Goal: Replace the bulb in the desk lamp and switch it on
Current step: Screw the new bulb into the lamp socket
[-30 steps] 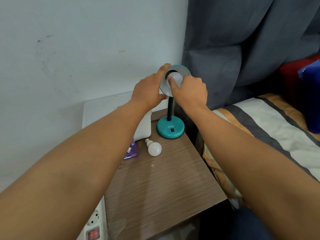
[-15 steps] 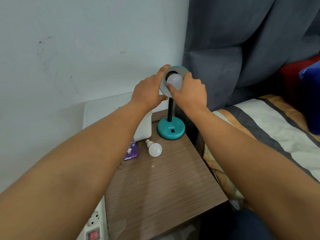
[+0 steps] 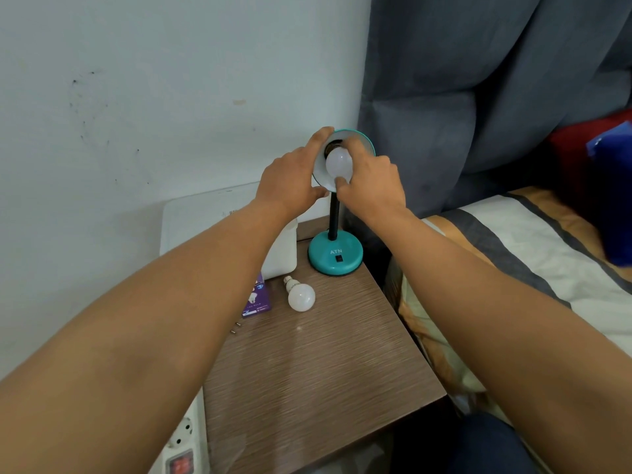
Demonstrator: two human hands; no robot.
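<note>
Both arms reach out over the brown wood-grain bench (image 3: 307,364) toward the small teal desk lamp (image 3: 336,256), which stands at the bench's far right corner, close to the grey curtain (image 3: 461,80). Its round base sits flat with a black switch facing us, and a black neck rises straight up to the teal shade (image 3: 362,140). The shade is tipped so its open mouth faces back toward the person and slightly down.

Inside that mouth sits the frosted white globe bulb (image 3: 338,161). Its long axis runs along the shade's axis: the dome points out toward us, the base goes back into the dark socket at the shade's centre.

The right hand (image 3: 372,186) comes in from the right, wrist level, thumb pressed under the dome and fingertips curled over the top; it is closed around the bulb in a pinch. The left hand (image 3: 290,179) comes in from the left, palm turned inward, index finger laid along the shade's upper rim and thumb at its lower edge, so it cups and steadies the shade, loosely curled rather than a tight fist.

Down on the bench, a second white bulb (image 3: 300,295) lies on its side, its screw base pointing away toward the wall, just left of the lamp's base. Beside it lies a purple bulb carton (image 3: 257,297), flat, against a white box (image 3: 284,254).
</note>
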